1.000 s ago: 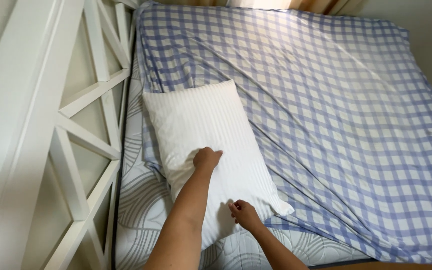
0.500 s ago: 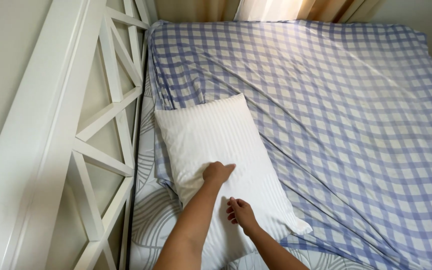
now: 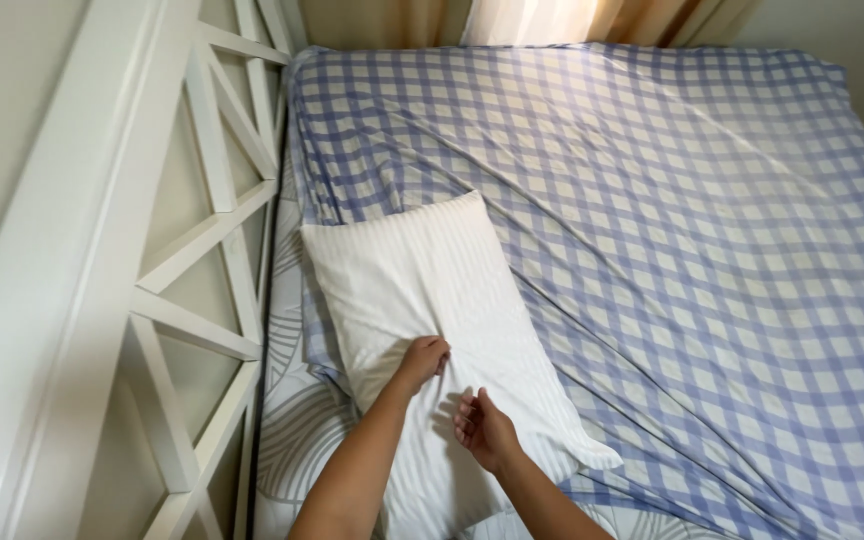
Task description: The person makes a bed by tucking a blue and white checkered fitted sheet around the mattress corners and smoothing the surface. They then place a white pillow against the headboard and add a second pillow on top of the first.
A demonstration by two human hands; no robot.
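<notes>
On the bed's blue-and-white checked cotton sheet (image 3: 672, 230), the white striped rectangular fabric pillow (image 3: 422, 290) lies near the headboard edge. The left hand (image 3: 422, 362) presses it, grip seemingly clenched on fabric; the right hand (image 3: 484, 430) pinches the case, so a tug could drag the loose sheet askew.

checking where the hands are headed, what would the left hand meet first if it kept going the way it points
The left hand already rests on the white striped pillow, pointing up along it. Going straight on, it would slide over more pillow, then probably reach the blue checked sheet past the pillow's far edge.
</notes>
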